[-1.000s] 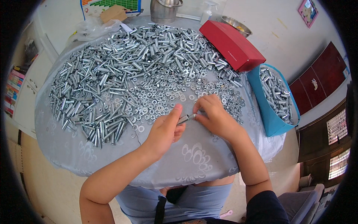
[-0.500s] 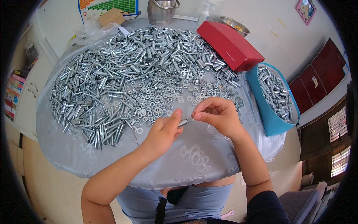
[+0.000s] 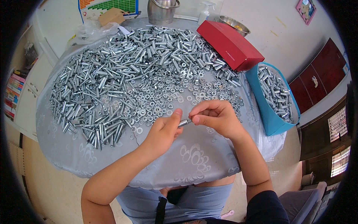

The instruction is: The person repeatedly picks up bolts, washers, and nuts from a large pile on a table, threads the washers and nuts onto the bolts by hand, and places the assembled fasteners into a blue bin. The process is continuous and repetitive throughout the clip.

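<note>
My left hand (image 3: 164,130) and my right hand (image 3: 216,117) meet above the near part of a round table (image 3: 194,160) covered in a pale grey cloth. Between their fingertips they pinch a short silver metal bolt (image 3: 185,122), held level. Just beyond my hands lies a spread of small silver nuts and washers (image 3: 160,102). Farther back and to the left is a big heap of silver bolts and sleeves (image 3: 123,71).
A blue fabric bin (image 3: 274,127) holding several bolts hangs at the table's right edge. A red box (image 3: 229,44) lies at the back right, with a metal pot (image 3: 162,11), a steel bowl (image 3: 235,24) and a crumpled plastic bag (image 3: 91,31) behind the heap.
Both hands have stayed together on the bolt, with only small finger shifts. The view has tilted slightly, so the table sits lower in the picture.
</note>
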Demonstrator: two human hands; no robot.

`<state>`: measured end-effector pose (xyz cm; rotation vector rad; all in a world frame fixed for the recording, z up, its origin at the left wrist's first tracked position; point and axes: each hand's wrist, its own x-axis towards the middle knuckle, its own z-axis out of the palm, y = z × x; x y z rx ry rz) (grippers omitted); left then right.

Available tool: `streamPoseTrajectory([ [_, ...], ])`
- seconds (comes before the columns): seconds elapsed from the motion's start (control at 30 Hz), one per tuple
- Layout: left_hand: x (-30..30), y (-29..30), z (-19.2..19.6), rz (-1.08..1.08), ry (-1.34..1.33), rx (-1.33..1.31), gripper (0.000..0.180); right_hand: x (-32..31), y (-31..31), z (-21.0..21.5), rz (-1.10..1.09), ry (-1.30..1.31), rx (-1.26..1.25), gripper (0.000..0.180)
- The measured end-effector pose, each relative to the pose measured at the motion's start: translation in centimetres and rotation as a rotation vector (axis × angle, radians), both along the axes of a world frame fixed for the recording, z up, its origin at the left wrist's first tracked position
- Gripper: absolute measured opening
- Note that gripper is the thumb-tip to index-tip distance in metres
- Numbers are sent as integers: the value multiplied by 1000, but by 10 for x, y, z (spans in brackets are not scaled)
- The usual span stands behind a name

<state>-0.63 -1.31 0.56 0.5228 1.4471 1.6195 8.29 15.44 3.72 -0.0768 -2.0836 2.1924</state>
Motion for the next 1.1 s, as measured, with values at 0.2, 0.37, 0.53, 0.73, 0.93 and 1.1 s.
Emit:
streamPoseTrajectory([
  [0.2, 0, 1, 9, -28, -156, -7, 53, 1, -1, 1, -7, 8, 25, 19],
  [0.37, -1, -1, 6, -16, -163, 29, 53, -2, -1, -10, 7, 175, 261, 20],
  [0.53, -1, 0, 2, -23, -128, 25, 52, -3, -1, -7, 54, 265, 471, 21],
  [0.73, -3, 1, 5, -18, -152, -41, 50, -1, 0, -3, 89, 301, 630, 23],
  [0.93, -1, -1, 11, -18, -87, -66, 53, 13, 23, 18, -99, 263, 713, 28],
  [1.1, -3, 0, 13, -7, -91, -60, 54, 19, 46, 18, -237, 142, 898, 15],
])
